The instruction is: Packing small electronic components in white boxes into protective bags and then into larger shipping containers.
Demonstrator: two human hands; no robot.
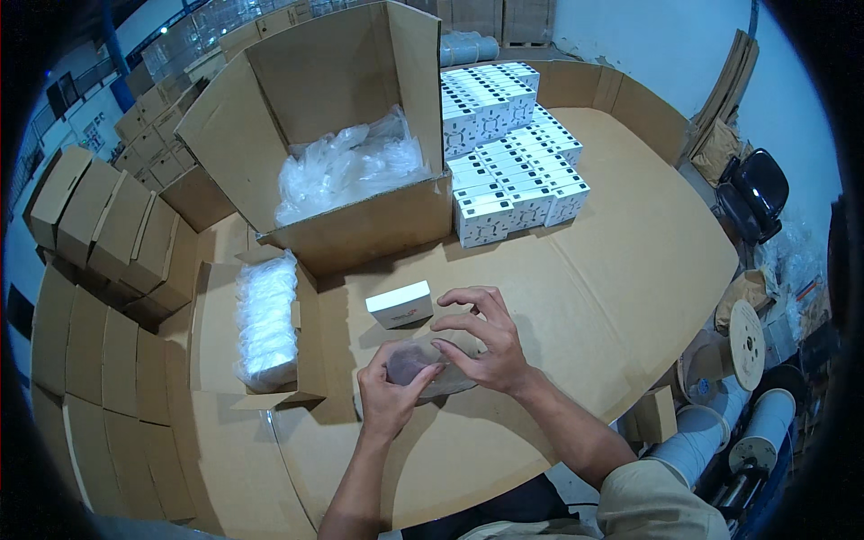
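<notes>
My left hand (pixel 388 396) is closed around a rounded greyish item (pixel 409 361) that looks wrapped in clear plastic; its exact kind does not show. Loose clear film (pixel 454 385) spreads out below it, over the cardboard surface. Just right of the item hovers my right hand (pixel 490 342), fingers curled and spread apart, the thumb tip close to the plastic. Beyond both hands stands a small white box (pixel 400 305). To the left, an open carton (pixel 310 355) holds a row of plastic-wrapped pieces (pixel 267 319).
A large open cardboard box (pixel 360 238) full of clear plastic bags (pixel 351 166) stands at the back. Stacked white boxes (pixel 513 175) are to its right. Brown cartons (pixel 112 346) line the left side. Past the table's right edge are wire spools (pixel 747 346) and a black chair (pixel 754 193).
</notes>
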